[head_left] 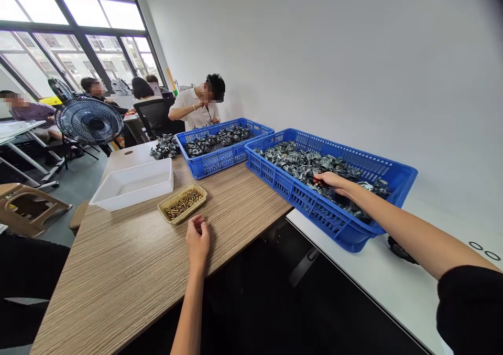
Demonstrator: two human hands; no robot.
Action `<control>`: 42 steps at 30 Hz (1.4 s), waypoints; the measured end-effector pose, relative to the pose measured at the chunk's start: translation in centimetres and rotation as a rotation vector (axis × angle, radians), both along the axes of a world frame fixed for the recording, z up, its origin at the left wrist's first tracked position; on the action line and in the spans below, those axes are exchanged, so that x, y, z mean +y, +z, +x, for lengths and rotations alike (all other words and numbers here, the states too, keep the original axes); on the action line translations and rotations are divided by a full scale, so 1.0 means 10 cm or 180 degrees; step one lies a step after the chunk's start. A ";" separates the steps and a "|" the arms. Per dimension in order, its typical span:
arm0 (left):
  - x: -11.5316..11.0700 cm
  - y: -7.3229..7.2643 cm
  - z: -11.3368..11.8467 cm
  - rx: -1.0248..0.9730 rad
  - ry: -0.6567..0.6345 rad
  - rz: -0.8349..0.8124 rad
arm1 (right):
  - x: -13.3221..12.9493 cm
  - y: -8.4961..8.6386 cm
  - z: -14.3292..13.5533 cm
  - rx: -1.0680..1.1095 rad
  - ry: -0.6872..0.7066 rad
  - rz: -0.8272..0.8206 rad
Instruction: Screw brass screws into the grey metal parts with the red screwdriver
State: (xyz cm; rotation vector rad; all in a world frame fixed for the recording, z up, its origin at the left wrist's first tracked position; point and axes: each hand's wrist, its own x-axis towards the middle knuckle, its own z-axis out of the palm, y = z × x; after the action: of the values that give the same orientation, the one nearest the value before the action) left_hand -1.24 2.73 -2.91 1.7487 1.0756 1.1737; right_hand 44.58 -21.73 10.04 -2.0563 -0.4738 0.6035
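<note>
My left hand [198,239] rests palm up on the wooden table [129,271], its fingers loosely curled and apart, nothing in it. Just beyond it sits a small yellowish tray [162,208] of brass-coloured screws [184,204]. At the right, my right hand [332,183] reaches into a large blue crate [393,176] filled with grey metal parts [293,158]. Its fingers are closed around something with a red and black end, too small to name. A second blue crate [196,166] with darker parts [220,140] stands to the left of the first.
A white bin [137,190] stands left of the screw tray, near a pile of dark parts [165,146]. A person [196,106] works at the far end. A fan [89,121] is at the left. Black rings [492,255] lie on the white table [377,271].
</note>
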 end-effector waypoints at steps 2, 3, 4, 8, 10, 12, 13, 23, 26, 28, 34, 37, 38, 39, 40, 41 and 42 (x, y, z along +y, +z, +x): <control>0.00 -0.01 0.00 0.0010 -0.0006 0.0025 | 0.00 0.01 0.00 0.0013 -0.0032 0.0035; 0.00 -0.01 0.00 0.0022 -0.0007 0.0042 | 0.01 0.01 0.01 0.0023 -0.0057 0.0055; 0.00 -0.01 0.00 0.0034 -0.0010 0.0053 | 0.01 0.01 0.02 0.0032 -0.0088 0.0078; 0.00 -0.02 0.00 0.0043 -0.0006 0.0042 | 0.03 0.04 0.05 0.0050 -0.0231 0.0206; 0.00 -0.02 0.00 0.0041 0.0001 0.0032 | 0.03 0.07 0.06 0.0054 -0.0282 0.0286; 0.01 -0.02 0.00 0.0044 0.0004 0.0031 | 0.03 0.11 0.05 0.0064 -0.0298 0.0376; 0.01 -0.02 0.00 0.0043 0.0006 0.0037 | 0.03 0.14 0.03 0.0066 -0.0292 0.0424; 0.00 -0.01 0.01 0.0087 0.0029 0.0166 | 0.18 0.57 -0.44 -0.0028 0.0376 0.0863; -0.01 0.01 0.02 0.0020 0.0046 0.0174 | 0.33 0.62 -0.73 0.0016 0.0636 0.0931; -0.01 0.02 0.02 -0.0029 0.0064 0.0200 | 0.45 0.60 -0.95 0.0086 0.0799 0.0963; -0.02 0.02 0.04 -0.0090 0.0037 0.0165 | 0.86 0.25 -1.72 0.0321 0.1245 0.1190; -0.03 0.01 0.05 -0.0131 -0.0008 0.0184 | 1.10 -0.07 -2.12 0.0400 0.1358 0.1251; -0.03 0.02 0.05 -0.0125 -0.0021 0.0214 | 1.17 -0.19 -2.25 0.0413 0.1387 0.1265; -0.04 0.02 0.05 -0.0112 -0.0027 0.0256 | 1.24 -0.30 -2.37 0.0422 0.1413 0.1264; -0.04 0.02 0.05 -0.0090 -0.0026 0.0312 | 1.30 -0.42 -2.48 0.0426 0.1433 0.1262; -0.05 0.02 0.05 -0.0060 -0.0019 0.0379 | 1.35 -0.53 -2.59 0.0432 0.1461 0.1244; -0.05 0.03 0.05 -0.0022 -0.0003 0.0457 | 1.40 -0.63 -2.68 0.0430 0.1488 0.1219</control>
State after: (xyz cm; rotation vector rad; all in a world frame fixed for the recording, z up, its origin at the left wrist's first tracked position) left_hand -0.69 2.23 -2.65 1.8526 1.0076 1.2830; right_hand 17.77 -7.71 3.69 -1.5348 -0.9253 0.8462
